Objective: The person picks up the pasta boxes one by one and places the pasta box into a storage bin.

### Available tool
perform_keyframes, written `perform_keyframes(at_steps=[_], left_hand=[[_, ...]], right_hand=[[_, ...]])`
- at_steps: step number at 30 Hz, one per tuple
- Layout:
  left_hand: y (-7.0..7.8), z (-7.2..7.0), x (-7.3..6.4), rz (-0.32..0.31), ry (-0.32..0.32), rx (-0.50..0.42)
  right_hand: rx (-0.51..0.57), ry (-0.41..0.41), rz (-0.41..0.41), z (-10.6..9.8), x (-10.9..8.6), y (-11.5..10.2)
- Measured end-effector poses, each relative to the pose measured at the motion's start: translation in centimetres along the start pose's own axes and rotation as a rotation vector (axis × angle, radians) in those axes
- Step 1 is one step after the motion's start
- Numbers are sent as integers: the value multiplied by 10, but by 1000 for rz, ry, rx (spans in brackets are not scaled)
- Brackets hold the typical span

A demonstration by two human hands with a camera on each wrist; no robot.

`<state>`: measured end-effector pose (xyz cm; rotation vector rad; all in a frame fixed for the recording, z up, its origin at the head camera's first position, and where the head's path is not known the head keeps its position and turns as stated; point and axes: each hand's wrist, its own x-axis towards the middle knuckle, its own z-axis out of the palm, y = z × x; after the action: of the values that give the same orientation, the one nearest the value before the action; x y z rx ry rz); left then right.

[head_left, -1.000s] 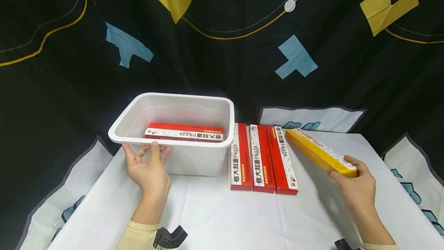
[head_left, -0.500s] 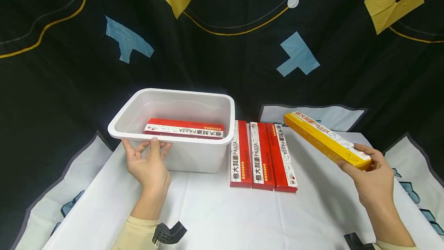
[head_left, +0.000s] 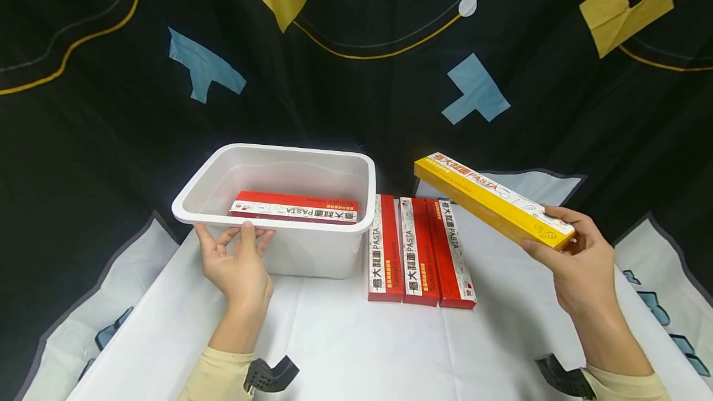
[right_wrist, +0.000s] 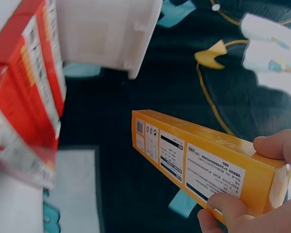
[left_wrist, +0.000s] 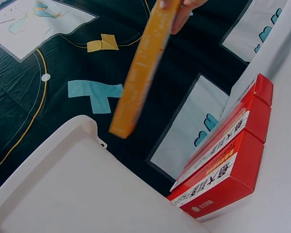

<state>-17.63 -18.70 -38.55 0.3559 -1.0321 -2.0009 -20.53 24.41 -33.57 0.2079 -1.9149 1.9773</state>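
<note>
Head view: your right hand (head_left: 582,265) grasps the near end of the yellow box (head_left: 492,200) between its fingers, raised above the table (head_left: 379,351). Only the right wrist view shows its side's printed panels and barcode (right_wrist: 139,127). Your left hand (head_left: 236,271) touches the white bin's (head_left: 312,255) near rim; you cannot tell whether its fingers clasp it. Only the head view shows the red box (head_left: 294,209) inside.
</note>
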Motion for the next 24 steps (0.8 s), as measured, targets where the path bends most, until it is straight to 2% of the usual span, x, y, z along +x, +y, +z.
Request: perform_keyframes(at_steps=[5,10,17,24], left_hand=[[0,-1,1,2,0,-2],[0,-2,1,8,-3,2],[0,-1,1,12,16,-20],[-1,0,1,12,25,-8]], right_hand=[[45,-95,-68,23,3,-10],[75,-200,-90,51,6,-17],[103,-345,-60,89,4,-17],[108,-444,-7,127,5,-13]])
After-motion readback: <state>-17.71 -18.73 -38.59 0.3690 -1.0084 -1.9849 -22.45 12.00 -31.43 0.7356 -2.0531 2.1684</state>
